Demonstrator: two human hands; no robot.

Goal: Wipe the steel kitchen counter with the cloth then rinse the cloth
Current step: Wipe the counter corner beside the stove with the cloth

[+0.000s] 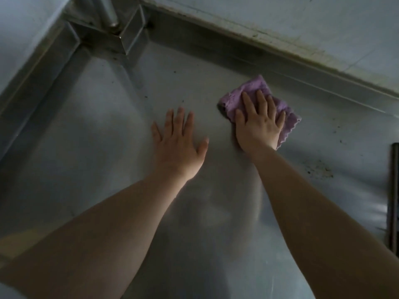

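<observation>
Wall: my pale tiled wall (302,24) rises behind the grimy sealant strip (269,37).
Corner: a steel post (109,11), left of that strip.
Light: dim, possibly daylight.

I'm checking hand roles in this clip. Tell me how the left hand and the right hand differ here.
The right hand presses flat on the purple cloth; the left hand lies on the bare steel counter. The right hand reaches farther toward the back ledge; the left sits nearer the person. Both are flat, palm down, fingers straight.
</observation>
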